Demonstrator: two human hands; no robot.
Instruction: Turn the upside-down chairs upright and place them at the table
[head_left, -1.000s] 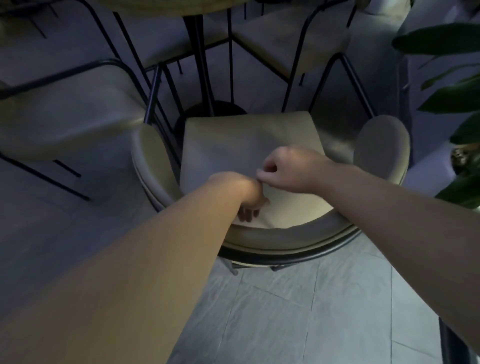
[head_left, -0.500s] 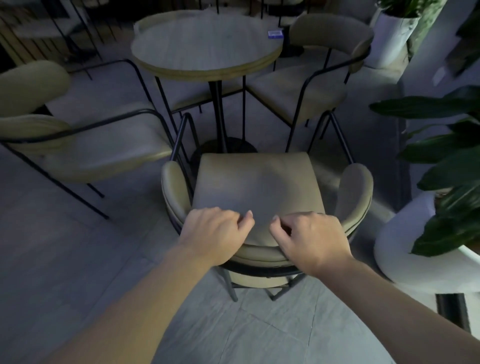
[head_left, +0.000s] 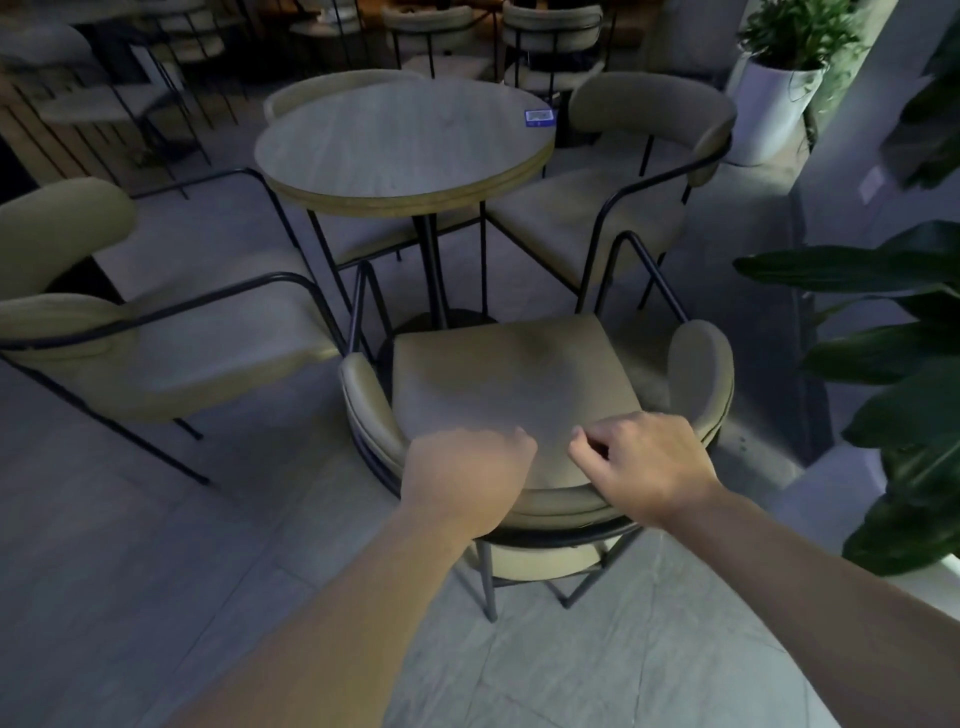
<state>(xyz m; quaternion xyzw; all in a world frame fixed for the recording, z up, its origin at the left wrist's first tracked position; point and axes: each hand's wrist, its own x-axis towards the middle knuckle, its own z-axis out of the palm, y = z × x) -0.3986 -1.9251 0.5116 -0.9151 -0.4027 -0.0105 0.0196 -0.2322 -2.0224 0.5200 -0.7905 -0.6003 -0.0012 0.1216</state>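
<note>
Both hands, left hand (head_left: 464, 480) and right hand (head_left: 644, 467), hover loosely curled above the chair (head_left: 509, 384).

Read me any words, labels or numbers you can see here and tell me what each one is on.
Nothing can be read.
Small blue-and-white card on the round table: it carries print, but too small and blurred to read.
Chairs, planters and floor: no text visible.
</note>
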